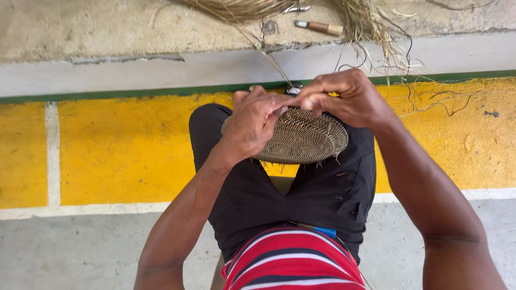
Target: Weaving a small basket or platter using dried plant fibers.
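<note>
Left hand [257, 121] grips the woven disc [301, 137] on the lap; right hand [344, 96], fingers curled, pinches its far rim

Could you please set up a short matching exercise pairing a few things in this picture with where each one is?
Things:
1. woven disc
2. knife
3. loose fibres
4. left hand

Places:
A. spilling over the ledge, top right
B. resting on the lap
C. lying on the concrete ledge
D. holding the disc's near-left edge

Pairs: 1-B, 2-C, 3-A, 4-D
</note>
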